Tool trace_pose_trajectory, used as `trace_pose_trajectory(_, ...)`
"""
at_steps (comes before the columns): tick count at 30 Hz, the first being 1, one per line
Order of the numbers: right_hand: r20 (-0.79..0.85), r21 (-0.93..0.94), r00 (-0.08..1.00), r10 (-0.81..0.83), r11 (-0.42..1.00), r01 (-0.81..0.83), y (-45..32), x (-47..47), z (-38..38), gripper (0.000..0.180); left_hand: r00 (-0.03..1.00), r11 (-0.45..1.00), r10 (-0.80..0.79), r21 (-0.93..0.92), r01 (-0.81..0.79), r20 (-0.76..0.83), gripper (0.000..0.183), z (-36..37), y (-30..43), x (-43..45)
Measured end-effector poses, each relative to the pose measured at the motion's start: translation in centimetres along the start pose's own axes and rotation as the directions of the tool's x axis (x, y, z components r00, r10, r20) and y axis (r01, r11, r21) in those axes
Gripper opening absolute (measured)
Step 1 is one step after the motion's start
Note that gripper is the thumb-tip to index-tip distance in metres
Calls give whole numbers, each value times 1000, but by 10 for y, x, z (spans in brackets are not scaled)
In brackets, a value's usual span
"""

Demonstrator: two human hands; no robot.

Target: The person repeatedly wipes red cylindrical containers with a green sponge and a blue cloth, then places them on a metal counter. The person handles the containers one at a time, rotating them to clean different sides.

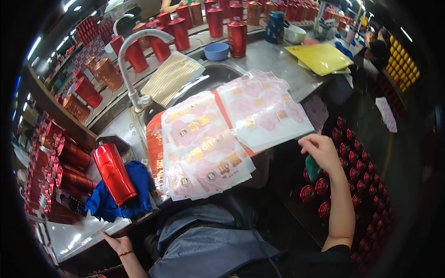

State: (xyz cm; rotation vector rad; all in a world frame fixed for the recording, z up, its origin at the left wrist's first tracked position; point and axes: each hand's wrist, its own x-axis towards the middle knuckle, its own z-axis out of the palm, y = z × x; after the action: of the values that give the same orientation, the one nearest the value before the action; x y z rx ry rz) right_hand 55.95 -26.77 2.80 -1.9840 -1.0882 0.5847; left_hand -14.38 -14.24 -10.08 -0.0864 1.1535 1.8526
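My left hand [119,243] is at the lower left by the metal counter's edge, fingers apart, holding nothing. At the right, my right hand [320,149] has curled fingers close to the corner of a stack of clear decal sheets [271,114]; whether it grips something is unclear. A green object [313,169] shows just below that hand. Pink-and-gold decal sheets [208,153] lie fanned over a red printed sheet [155,153], before my lap. A glossy red metallic bottle [114,173] lies on a blue cloth [139,191] to the left.
A white curved faucet [121,59] rises beside a steel sink [222,74]. A striped sheet [174,78], a blue bowl [216,51] and a red bottle [237,38] are near it. Yellow sheets [321,59] lie right. Many red bottles [354,166] stand below right. A co-worker [379,48] sits beyond.
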Motion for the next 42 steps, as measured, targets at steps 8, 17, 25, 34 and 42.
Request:
trace_pose_trajectory(8,-250,-343,967,-48,939,-42,30,119,-24,37,951,974,-225,40,221,211,62,-11,-12,-34)
trace_pose_trajectory(17,-153,-599,982,-112,801,-2,-10,133,-4,37,256,450,-798,823,-348,545,43,11,29,-85)
trace_pose_trajectory(25,506,-299,847,-162,888,348,-141,149,151,27,-13,694,-596,507,-510,803,38,81,51,-79)
trace_pose_trajectory(34,813,-86,450,-371,686,722,-194,239,273,47,452,773,-144,385,-504,880,46,78,13,-95)
trace_pose_trajectory(42,919,-227,393,19,842,489,-212,288,310,38,504,679,-85,420,-602,859,33,77,17,-91)
